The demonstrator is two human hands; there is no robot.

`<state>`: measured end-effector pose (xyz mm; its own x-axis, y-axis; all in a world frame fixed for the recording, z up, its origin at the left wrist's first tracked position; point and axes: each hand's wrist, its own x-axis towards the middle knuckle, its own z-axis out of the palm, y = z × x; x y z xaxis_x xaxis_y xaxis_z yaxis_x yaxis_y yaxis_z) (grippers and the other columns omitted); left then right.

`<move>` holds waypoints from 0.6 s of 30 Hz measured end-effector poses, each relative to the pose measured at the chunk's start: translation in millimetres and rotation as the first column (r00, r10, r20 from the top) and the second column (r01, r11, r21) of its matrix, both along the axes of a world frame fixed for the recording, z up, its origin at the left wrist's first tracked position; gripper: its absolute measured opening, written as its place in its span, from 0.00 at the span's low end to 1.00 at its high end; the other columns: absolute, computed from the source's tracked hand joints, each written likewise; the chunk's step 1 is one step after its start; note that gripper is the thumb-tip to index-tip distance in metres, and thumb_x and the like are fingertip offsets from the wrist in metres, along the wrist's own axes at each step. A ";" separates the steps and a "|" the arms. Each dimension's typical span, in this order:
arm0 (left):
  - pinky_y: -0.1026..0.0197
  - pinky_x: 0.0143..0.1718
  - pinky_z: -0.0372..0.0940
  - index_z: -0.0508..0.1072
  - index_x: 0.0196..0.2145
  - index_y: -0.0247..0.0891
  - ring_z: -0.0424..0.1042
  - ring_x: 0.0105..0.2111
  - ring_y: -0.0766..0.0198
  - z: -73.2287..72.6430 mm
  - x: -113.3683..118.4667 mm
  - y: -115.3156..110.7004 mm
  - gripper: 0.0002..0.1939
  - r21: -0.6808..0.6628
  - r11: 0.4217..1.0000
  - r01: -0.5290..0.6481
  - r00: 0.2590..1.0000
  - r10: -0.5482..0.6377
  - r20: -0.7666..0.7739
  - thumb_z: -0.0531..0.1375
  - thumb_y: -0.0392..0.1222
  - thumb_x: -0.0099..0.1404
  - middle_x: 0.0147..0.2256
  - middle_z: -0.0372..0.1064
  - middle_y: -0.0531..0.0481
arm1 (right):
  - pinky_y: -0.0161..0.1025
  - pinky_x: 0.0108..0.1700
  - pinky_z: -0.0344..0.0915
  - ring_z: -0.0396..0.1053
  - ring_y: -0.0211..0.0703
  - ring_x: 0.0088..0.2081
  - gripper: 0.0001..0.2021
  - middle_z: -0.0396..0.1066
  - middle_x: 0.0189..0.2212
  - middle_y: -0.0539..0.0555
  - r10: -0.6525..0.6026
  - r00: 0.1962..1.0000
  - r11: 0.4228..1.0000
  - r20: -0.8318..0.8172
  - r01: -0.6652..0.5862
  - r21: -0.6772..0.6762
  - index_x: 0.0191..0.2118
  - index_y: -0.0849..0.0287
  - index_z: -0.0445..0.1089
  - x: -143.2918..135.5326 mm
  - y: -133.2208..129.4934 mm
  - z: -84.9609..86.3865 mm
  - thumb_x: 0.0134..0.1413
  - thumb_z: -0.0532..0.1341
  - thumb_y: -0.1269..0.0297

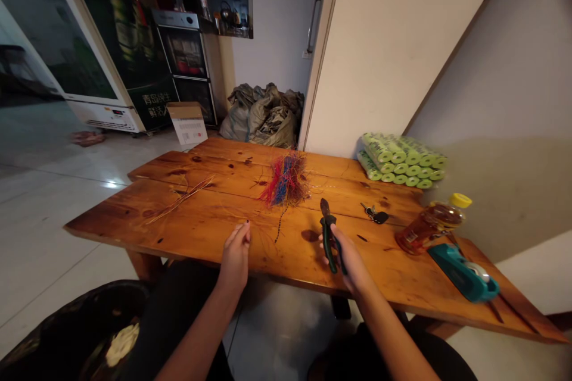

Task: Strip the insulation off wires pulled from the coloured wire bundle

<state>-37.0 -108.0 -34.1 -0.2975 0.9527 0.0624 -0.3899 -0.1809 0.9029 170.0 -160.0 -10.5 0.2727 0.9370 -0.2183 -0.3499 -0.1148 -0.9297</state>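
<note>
Over the plank table [111, 214], green-handled pliers [328, 232] are gripped pointing forward by the right hand [347, 256], the wire bundle [286, 178] ahead-left, the left hand [235, 256] pinched, perhaps on a strand.

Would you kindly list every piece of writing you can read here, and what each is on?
"青岛纯生": dark side panel of the refrigerator, slightly blurred.
"鲜活": same panel, just below; what follows is unclear.
Too small or blurred to read: the red digits on the refrigerator's front, and the print on the cardboard box, drink bottle and green roll packs.
</note>
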 end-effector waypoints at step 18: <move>0.60 0.40 0.62 0.73 0.40 0.39 0.70 0.36 0.61 8.3 37.4 -43.5 0.14 -0.032 0.881 0.472 0.800 -0.444 -0.403 0.56 0.47 0.59 0.36 0.72 0.48 | 0.33 0.19 0.60 0.61 0.35 0.19 0.19 0.65 0.24 0.48 0.038 0.930 0.996 0.365 -0.063 0.057 0.36 0.58 0.66 -35.1 -13.0 -7.3 0.49 0.55 0.46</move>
<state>0.5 -151.5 -25.8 0.2349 0.9609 0.1468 -0.0638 -0.1355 0.9887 134.9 -173.0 -17.8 0.2741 0.9604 -0.0504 0.0176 -0.0574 -0.9982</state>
